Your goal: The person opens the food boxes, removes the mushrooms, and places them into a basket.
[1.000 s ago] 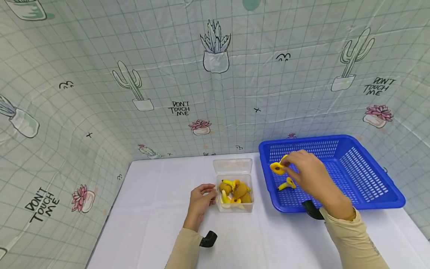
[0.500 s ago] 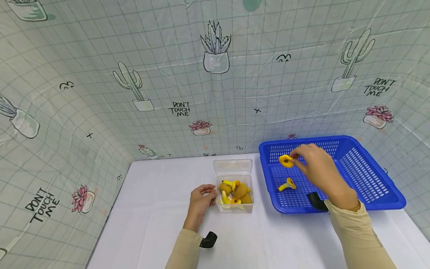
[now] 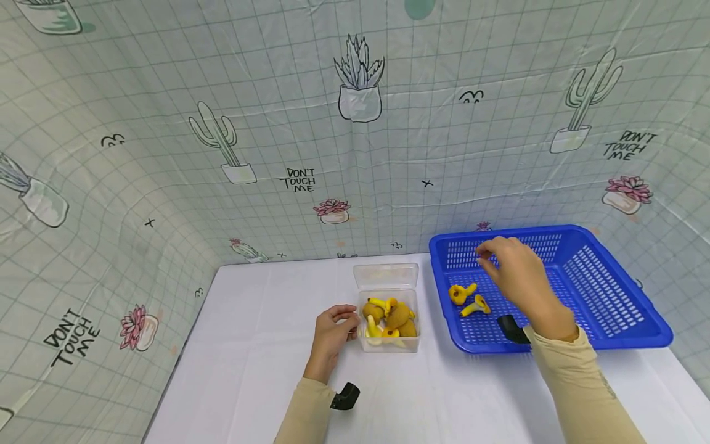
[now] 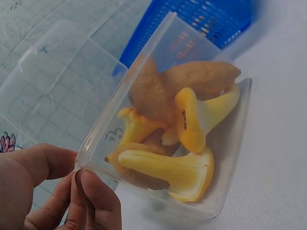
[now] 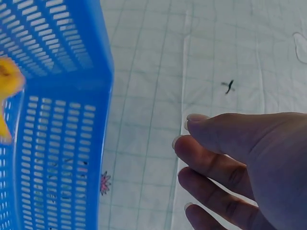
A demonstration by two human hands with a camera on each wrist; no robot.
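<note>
Blue basket (image 3: 596, 271) at four o'clock, yellow mushrooms (image 3: 457, 295) in it
At five, a clear box (image 3: 390, 346) of yellow mushrooms and brown lumps (image 3: 397, 316); white tablecloth (image 3: 266, 320); beige sleeves (image 3: 582, 382) at four and seven; at twelve, a grey-green backdrop (image 3: 266, 74) with darker grid, black-outlined cacti (image 3: 219, 139), pink succulents (image 3: 628, 187) and black lettering (image 3: 299, 180)

A pale grey-green, wrinkled sheet (image 3: 399, 154), printed with a thin square grid (image 3: 310, 129), outlined cacti (image 3: 224, 148) and pink succulents (image 3: 627, 192), rises behind the far edge of the white, cloth-covered worktop (image 3: 261, 345) and curves along its left side.
</note>
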